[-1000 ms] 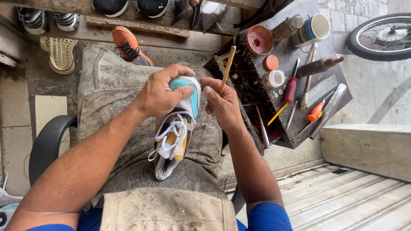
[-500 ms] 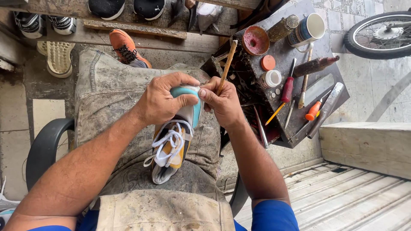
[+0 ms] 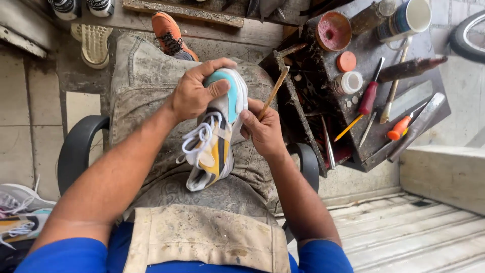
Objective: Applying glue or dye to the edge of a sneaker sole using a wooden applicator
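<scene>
A white, yellow and teal sneaker [image 3: 216, 146] rests toe-up on my lap, laces hanging loose. My left hand [image 3: 194, 91] grips its toe from above, thumb pressed on the teal part. My right hand [image 3: 262, 129] holds a thin wooden stick [image 3: 275, 91] like a pen, its lower end at the sneaker's right side near the sole edge. A dirty beige apron [image 3: 202, 237] covers my lap.
A dark, stained work tray [image 3: 364, 146] stands to the right with screwdrivers [image 3: 368, 98], a small white jar [image 3: 349, 82], a red-stained bowl [image 3: 333, 31] and a mug [image 3: 411, 17]. Other shoes lie on the floor: an orange one [image 3: 169, 35], a white sole [image 3: 93, 45], sneakers at left [image 3: 17, 212].
The sneaker and both hands have shifted slightly lower and left on my lap. The stick stays at the shoe's right side; both grips are unchanged.
</scene>
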